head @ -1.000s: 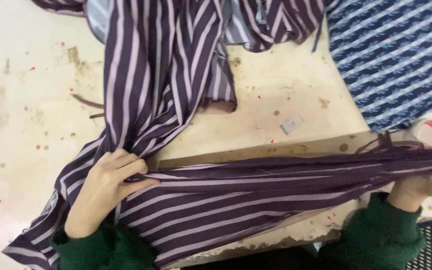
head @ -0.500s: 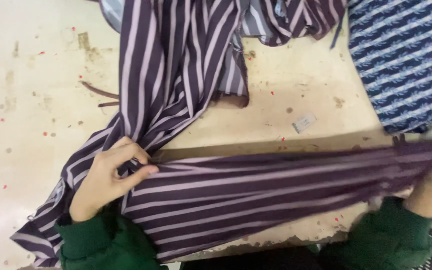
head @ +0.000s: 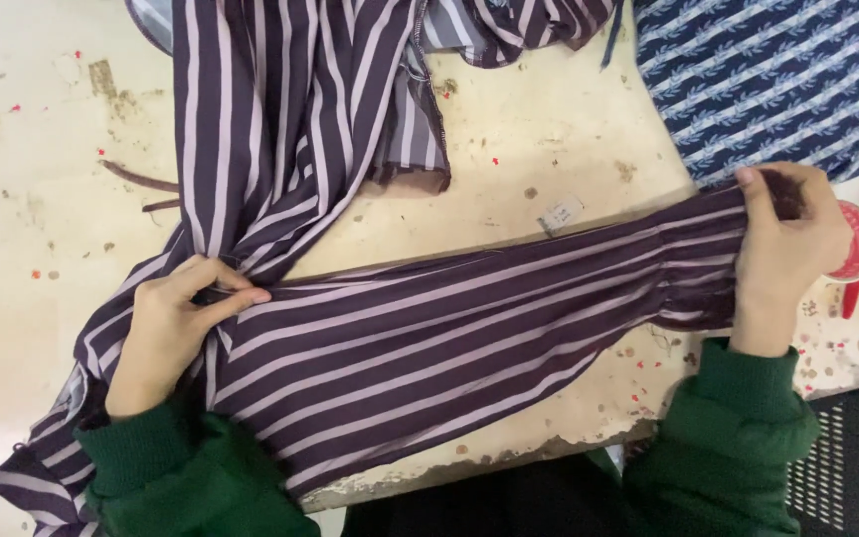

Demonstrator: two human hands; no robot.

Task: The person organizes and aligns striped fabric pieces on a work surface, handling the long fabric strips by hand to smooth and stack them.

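Right hand has come up from the table's near edge, now gripping the end of the striped cloth higher. Cloth between the hands spreads wider and flatter. Left hand shifted slightly up, same pinch.

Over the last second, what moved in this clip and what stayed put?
The right hand rose from the table edge, lifting its end of the striped cloth and pulling it taut. The left hand kept its pinch grip on the fold. The blue patterned cloth and small tag stayed.
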